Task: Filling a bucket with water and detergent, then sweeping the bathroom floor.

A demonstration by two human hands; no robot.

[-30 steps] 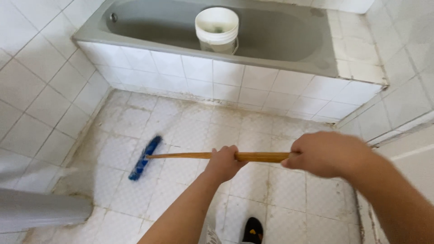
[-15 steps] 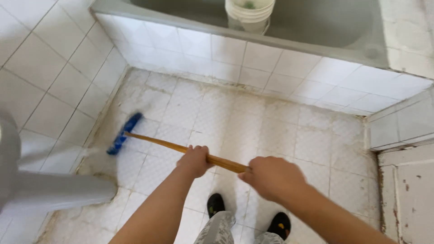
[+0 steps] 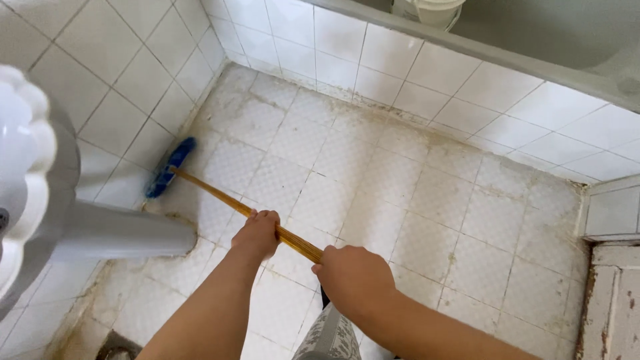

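The broom [image 3: 200, 188] lies at a slant across the tiled floor [image 3: 413, 200], its long axis running from about four o'clock up to ten o'clock, with the blue head [image 3: 171, 167] at the far, ten o'clock end and the wooden handle [image 3: 220, 198] rising back toward the person. The head rests on the floor tight against the foot of the left wall [image 3: 113, 73], its own length set roughly crosswise to the handle, tilted from seven to one o'clock. The left hand [image 3: 257, 233] is closed around the handle about midway along what shows of it, fingers curled over the top. The right hand [image 3: 353, 273] is closed around the near end of the handle at four o'clock from the left hand, the two hands near each other but apart, with a short stretch of handle bare between them. Just beside the head, at six o'clock from it, the grey pedestal [image 3: 127, 233] of a white basin [image 3: 23, 173] stands on the floor, close to the handle's path and crowding the corner where the head sits. At twelve o'clock the white-tiled side of a grey tub [image 3: 567, 40] crosses the top of the view, and the bottom of a white bucket [image 3: 430, 10] shows inside it. At three o'clock a low tiled ledge [image 3: 613, 207] juts out. The floor's grout lines and edges are stained brown. Patterned trousers [image 3: 330, 337] show below the right hand.
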